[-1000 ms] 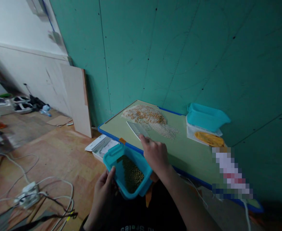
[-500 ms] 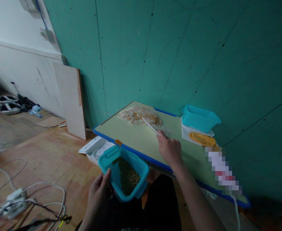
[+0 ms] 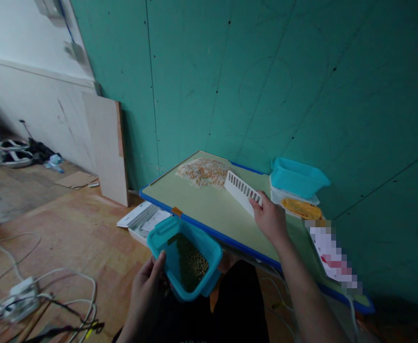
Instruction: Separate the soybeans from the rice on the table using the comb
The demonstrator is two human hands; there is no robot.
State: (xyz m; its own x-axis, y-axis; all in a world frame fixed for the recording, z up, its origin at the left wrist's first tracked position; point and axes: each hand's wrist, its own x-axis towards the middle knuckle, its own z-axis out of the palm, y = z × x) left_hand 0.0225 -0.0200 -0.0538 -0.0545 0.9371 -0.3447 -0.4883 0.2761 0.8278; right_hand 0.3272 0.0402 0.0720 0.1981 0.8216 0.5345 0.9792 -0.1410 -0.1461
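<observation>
My left hand [image 3: 151, 275] is closed on the near-left rim of a turquoise plastic tub [image 3: 163, 255], its thumb over the edge. Inside the tub lie small dark green grains and pale yellow beans [image 3: 197, 265]. My right hand [image 3: 271, 218] grips one end of a flat white plastic panel [image 3: 240, 197] with a row of slots along its upper side. The panel is tilted over the table [image 3: 202, 205], its far end at the right edge of a pile of white grains and yellow-orange beans [image 3: 204, 172]. I cannot tell whether it touches the pile.
Against the green wall [image 3: 194, 95] stands another turquoise tub [image 3: 298, 178], above a yellow cloth-like item [image 3: 302, 208]. A blurred white strip with a cable lies at the table's right end. Cables and a power strip [image 3: 25, 290] are on the floor at left.
My right hand has drawn back right from the pile, and the white panel has turned from edge-on to show its slots. The left hand and tub stay almost in place.
</observation>
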